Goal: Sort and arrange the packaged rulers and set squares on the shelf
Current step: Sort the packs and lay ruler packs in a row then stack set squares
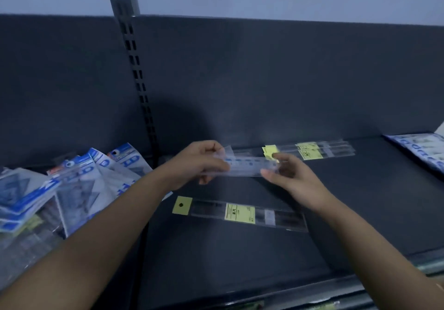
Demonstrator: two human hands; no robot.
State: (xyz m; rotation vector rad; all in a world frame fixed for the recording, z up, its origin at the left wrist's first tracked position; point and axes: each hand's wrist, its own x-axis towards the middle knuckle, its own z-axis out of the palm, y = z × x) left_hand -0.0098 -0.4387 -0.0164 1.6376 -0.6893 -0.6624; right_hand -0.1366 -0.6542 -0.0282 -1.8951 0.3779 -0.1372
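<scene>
Left hand (204,161) and right hand (286,177) pinch opposite ends of a clear packaged ruler (247,167) above the shelf (240,249), fingers (270,173) closed on it.

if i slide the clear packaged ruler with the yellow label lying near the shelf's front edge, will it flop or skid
The clear packaged ruler with the yellow label lies flat and straight on the dark shelf, so it probably stays stiff rather than flopping. Its glossy sleeve looks slick, so it likely skids easily. It looks thin and light, and being flat it may be awkward to pinch up.
</scene>
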